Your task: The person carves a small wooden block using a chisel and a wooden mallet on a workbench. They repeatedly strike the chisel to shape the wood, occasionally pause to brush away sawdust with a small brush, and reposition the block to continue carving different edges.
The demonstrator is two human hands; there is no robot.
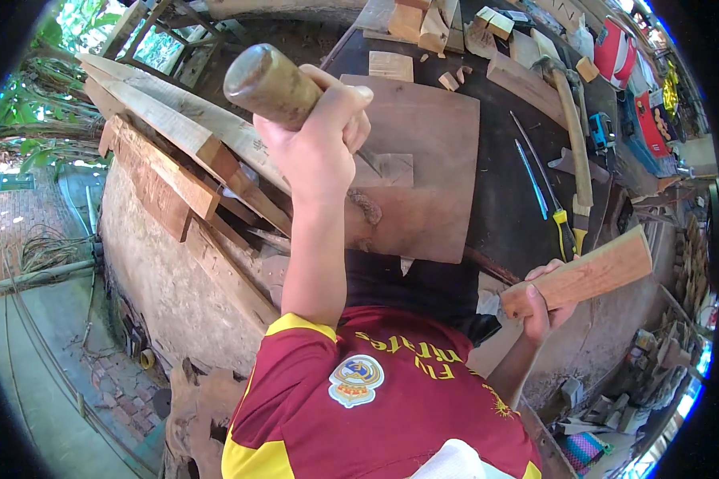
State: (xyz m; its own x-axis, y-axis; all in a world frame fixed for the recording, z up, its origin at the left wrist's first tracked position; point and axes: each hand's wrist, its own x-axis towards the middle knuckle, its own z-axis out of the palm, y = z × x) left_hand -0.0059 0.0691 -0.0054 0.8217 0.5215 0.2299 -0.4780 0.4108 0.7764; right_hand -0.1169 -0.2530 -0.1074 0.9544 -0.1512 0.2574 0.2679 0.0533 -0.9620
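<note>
My left hand (311, 144) grips the thick wooden handle (259, 76) of a chisel upright. Its metal shaft (369, 160) points down at a small rectangular wood piece (398, 169) lying on a broad brown board (431, 120); I cannot tell whether the tip touches it. A dark irregular mark (367, 207) shows on the board below. At the lower right, my right hand (541, 311) grips a flat-sided wooden bar (595, 270) near one end, held slanting beside the bench edge.
The dark bench (503, 215) holds wood blocks (391, 68), an axe-like tool (575, 152), a yellow-handled tool (563, 227), blue slim tools (531, 180) and a blue tape measure (600, 132). Long planks (176, 120) lean at the left. Red cases (615, 56) stand at the far right.
</note>
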